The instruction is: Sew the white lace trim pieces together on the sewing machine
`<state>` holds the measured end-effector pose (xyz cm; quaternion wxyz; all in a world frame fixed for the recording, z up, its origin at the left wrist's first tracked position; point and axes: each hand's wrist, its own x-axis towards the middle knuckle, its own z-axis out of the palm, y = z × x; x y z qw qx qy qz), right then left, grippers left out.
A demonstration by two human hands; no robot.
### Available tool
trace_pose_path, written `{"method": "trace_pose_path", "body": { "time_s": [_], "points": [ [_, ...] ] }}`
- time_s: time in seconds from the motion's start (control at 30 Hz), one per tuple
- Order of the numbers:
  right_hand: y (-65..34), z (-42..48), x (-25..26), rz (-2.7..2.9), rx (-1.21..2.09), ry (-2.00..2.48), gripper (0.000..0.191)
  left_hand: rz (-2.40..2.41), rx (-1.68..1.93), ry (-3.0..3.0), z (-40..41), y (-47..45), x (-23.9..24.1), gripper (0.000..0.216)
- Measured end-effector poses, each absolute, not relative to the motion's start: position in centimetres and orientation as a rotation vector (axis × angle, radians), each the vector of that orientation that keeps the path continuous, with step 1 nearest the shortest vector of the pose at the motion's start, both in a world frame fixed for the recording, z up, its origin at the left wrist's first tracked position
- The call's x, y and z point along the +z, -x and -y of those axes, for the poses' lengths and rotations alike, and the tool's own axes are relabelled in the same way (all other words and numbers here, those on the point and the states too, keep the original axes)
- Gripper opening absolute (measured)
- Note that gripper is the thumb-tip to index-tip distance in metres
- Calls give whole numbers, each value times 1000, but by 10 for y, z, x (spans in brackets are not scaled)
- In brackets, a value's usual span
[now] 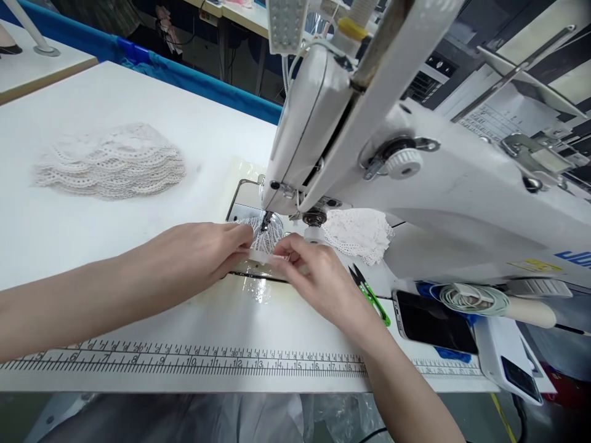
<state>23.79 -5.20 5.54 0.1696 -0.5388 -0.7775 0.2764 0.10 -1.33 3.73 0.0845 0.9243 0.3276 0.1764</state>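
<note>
A small piece of white lace point(266, 243) lies under the needle and presser foot point(265, 221) of a white sewing machine point(318, 123). My left hand point(221, 243) pinches the lace at its left edge, with thumb and forefinger together. At the other end, my right hand point(309, 264) pinches the near edge of the lace, where a plain white strip shows between the two hands. Both hands rest close in front of the presser foot, over the metal needle plate point(244, 195). My fingertips partly hide the lace.
A stack of white lace pieces point(113, 161) lies on the table at left; more lace point(357, 234) sits behind the machine head. Green thread snips point(370, 295), a phone point(434, 320) and a coil of pale cord point(473, 299) lie at right. A printed ruler point(194, 360) runs along the front edge.
</note>
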Motion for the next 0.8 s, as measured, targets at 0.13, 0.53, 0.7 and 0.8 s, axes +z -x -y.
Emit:
{"method": "trace_pose_path", "body": {
  "time_s": [0.13, 0.53, 0.7, 0.8],
  "points": [
    [-233, 50, 43, 2323, 449, 1489, 20, -957, 337, -2650, -12, -10, 32, 26],
    [-231, 45, 33, 2211, 101, 1564, 29, -737, 240, -2446, -44, -7, 47, 51],
    [-230, 51, 37, 2324, 185, 1478, 26, -654, 380, -2491, -25, -3, 32, 47],
    [-231, 53, 37, 2444, 53, 1342, 24, -624, 622, -2911, -6, -2, 16, 44]
  ]
}}
